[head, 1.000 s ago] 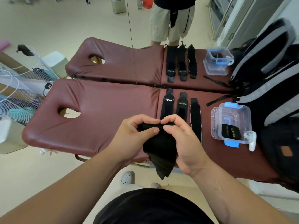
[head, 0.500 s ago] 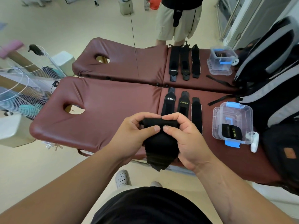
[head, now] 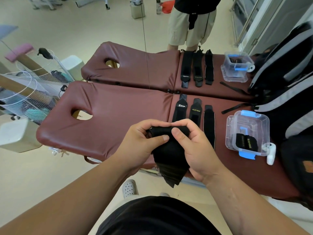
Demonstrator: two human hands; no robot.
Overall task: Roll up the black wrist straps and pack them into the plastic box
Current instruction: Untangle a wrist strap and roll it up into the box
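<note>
Both hands hold one black wrist strap [head: 169,156] in the air at the near edge of the maroon massage table [head: 118,126]. My left hand [head: 142,143] and my right hand [head: 194,146] pinch its rolled top end, and the loose tail hangs down between them. Three more black straps lie flat on the table beyond my hands: an XTEP one [head: 179,109], a XUEYING one [head: 195,110] and a plain one [head: 209,122]. To the right stands the clear plastic box [head: 249,122] with blue clips, with a rolled XUEYING strap [head: 246,144] inside.
A wall mirror behind the table repeats the table, straps and box. A white controller [head: 270,154] lies by the box's near corner. Grey-and-black backpacks [head: 288,99] crowd the table's right end. A white mesh rack [head: 25,99] stands at the left.
The roll at the strap's top has thickened as my fingers turned it, and the hanging tail has grown shorter. The view has shifted slightly.
</note>
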